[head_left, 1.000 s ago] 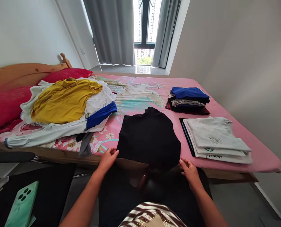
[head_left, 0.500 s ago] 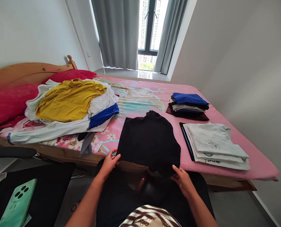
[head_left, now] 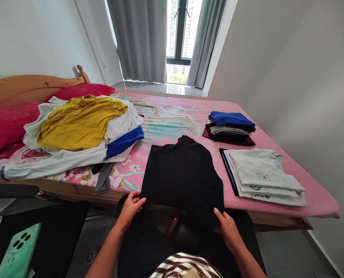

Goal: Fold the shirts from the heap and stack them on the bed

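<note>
A black high-necked top [head_left: 183, 173] lies spread on the near side of the bed, its collar pointing away from me and its lower edge hanging over the bed's edge. My left hand [head_left: 132, 206] pinches its near left corner between thumb and fingers. At the near right corner, my right hand [head_left: 227, 226] grips the cloth the same way, with some fingers hidden under it. To the right of the top sits a stack of folded light T-shirts [head_left: 264, 173]. Behind that is a pile of folded darker clothes [head_left: 230, 129] with a blue piece uppermost.
A loose heap of clothes with a yellow top [head_left: 82, 123] covers the bed's left side, before red pillows [head_left: 15, 123]. A green phone [head_left: 19, 251] rests on a black seat [head_left: 62, 231] at lower left. The bed's wooden frame [head_left: 276, 222] runs along the near edge.
My right hand has moved slightly right and toward me, drawing the near right corner of the black top with it. My left hand keeps its hold, a little lower in view.
</note>
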Motion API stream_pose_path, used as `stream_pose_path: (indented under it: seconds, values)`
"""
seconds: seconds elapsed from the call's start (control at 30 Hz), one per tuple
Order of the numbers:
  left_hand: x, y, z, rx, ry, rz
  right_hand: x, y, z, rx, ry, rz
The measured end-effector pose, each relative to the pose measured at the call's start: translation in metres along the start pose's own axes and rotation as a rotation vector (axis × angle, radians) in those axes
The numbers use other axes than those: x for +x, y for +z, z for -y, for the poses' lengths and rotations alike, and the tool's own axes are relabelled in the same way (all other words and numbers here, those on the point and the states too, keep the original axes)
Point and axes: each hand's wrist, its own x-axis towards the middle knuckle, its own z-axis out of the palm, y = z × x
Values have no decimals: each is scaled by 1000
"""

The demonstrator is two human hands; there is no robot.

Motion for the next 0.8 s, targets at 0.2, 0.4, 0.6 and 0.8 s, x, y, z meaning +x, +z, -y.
stream_pose_path:
  seconds: [0.2, 0.4, 0.6, 0.8]
  values:
    - [9, -12, -4, 317, 113, -148, 12, -30, -2, -292, -92, -277]
    - [69, -15, -57, 533, 419, -206, 41, -15, 71, -577, -602, -288]
    - [165, 14, -116, 660, 452, -58, 138, 29, 123, -732, -963, -175]
    - [236, 37, -135, 734, 421, -61, 205, 14, 91, -573, -852, -390]
